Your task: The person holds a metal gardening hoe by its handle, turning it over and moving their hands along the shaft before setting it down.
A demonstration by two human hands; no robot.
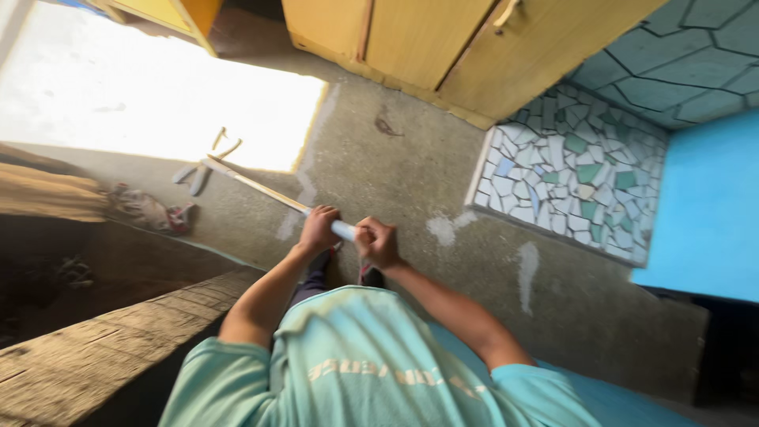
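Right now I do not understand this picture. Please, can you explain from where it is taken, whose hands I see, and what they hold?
The picture comes from a camera worn on a person's head, looking down, so it appears tilted. You see the person's own teal shirt and two bare hands. The left hand and the right hand both grip a long thin stick, close together near its pale end. The stick reaches out toward a bright sunlit patch on the grey concrete floor. Nearby are yellow wooden doors, a panel of broken-tile mosaic, a blue wall and some cloth on the floor.
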